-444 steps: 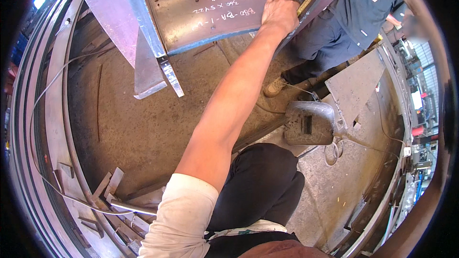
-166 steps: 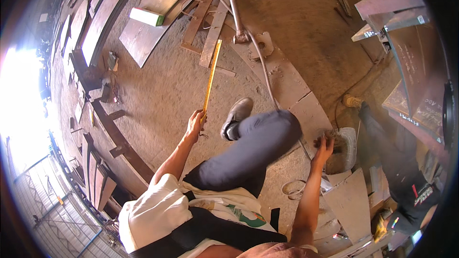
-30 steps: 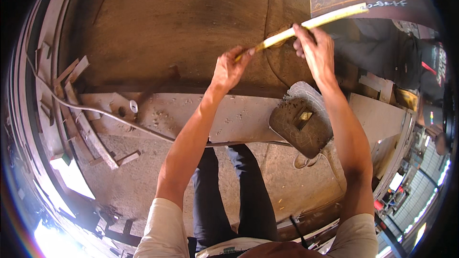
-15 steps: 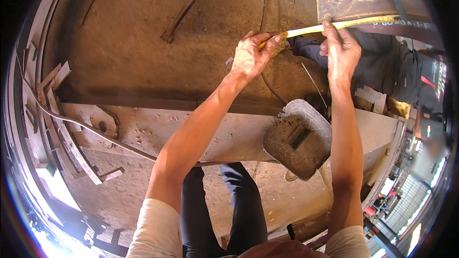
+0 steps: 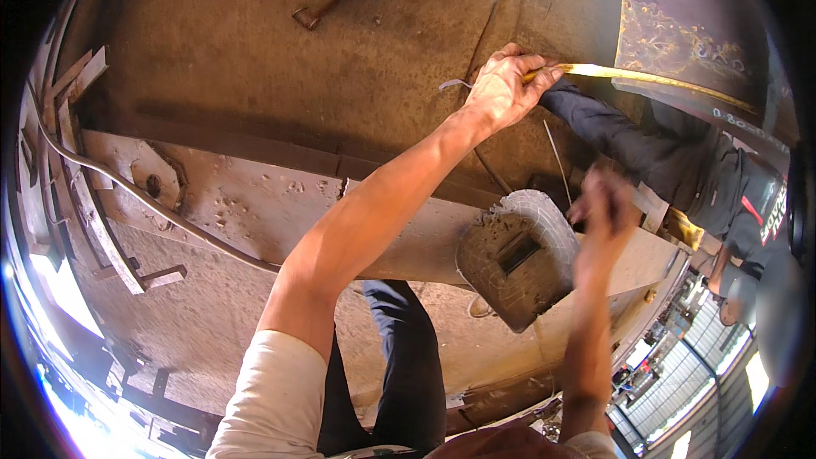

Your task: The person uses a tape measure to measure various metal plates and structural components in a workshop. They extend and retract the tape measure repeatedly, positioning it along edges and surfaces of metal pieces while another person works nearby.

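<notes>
My left hand (image 5: 510,85) is closed round one end of a yellow tape measure (image 5: 646,76), a pale cord sticking out beside the fingers. The tape's yellow blade runs right from the hand to a large dark steel piece (image 5: 680,34) with chalk marks. My right hand (image 5: 605,204) is off the tape and smeared by motion, so its fingers cannot be read. Just left of that hand, a worn grey welding shield (image 5: 484,276) with a dark window slot leans on the steel beam (image 5: 408,238). A thin pale rod (image 5: 557,157) stands behind the shield.
Another person's dark-clothed leg (image 5: 595,123) reaches in from the right, beneath the tape. A hammer-like tool (image 5: 340,0) lies on the brown steel surface (image 5: 340,68). A cable (image 5: 170,214) crosses the beam at left, near stacked metal strips (image 5: 102,204).
My right hand has let go of the tape and dropped toward the welding shield. My left hand, still gripping the tape, appears farther right as the view shifts.
</notes>
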`<state>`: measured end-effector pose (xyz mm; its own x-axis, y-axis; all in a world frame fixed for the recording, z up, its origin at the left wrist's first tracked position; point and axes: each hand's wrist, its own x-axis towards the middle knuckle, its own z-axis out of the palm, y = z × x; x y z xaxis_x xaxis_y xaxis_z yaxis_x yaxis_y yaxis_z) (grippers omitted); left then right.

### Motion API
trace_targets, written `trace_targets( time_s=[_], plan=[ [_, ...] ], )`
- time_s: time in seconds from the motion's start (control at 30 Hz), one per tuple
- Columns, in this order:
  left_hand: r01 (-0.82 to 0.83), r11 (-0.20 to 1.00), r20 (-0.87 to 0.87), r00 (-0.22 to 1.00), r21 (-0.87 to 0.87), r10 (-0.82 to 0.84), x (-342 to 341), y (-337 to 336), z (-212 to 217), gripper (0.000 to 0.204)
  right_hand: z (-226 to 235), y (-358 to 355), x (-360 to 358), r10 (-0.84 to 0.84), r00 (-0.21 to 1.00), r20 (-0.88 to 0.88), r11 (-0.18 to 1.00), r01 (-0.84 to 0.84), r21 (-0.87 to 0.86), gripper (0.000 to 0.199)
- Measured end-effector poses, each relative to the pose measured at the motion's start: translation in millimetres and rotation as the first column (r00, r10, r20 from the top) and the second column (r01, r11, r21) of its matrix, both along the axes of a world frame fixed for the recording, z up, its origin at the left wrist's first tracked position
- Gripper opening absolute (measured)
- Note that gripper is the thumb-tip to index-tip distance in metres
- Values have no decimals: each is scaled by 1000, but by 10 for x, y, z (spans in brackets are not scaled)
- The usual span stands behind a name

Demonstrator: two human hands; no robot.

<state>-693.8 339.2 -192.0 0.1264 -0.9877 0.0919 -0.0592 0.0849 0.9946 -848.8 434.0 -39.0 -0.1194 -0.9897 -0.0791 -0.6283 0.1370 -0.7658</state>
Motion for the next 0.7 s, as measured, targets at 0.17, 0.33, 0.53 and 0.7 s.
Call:
trace_targets(
  time_s=[0.17,0.33,0.53,0.7],
  plan=[
    [-12,998,-1,1000,-65,12,-121,-133,-68,41,-423,2099,-64,240,963,-122,823,-135,551,18],
    [-42,991,23,999,-127,45,-235,-190,-169,34,-793,3284,-213,532,825,-192,754,-358,551,42],
    [-39,995,14,999,-89,41,-224,-171,-142,33,-1026,3125,-150,591,775,-224,752,-429,501,56],
    [-77,993,8,997,-90,78,-276,-128,-118,34,-1095,3069,-165,650,708,-276,718,-452,529,55]
  ],
)
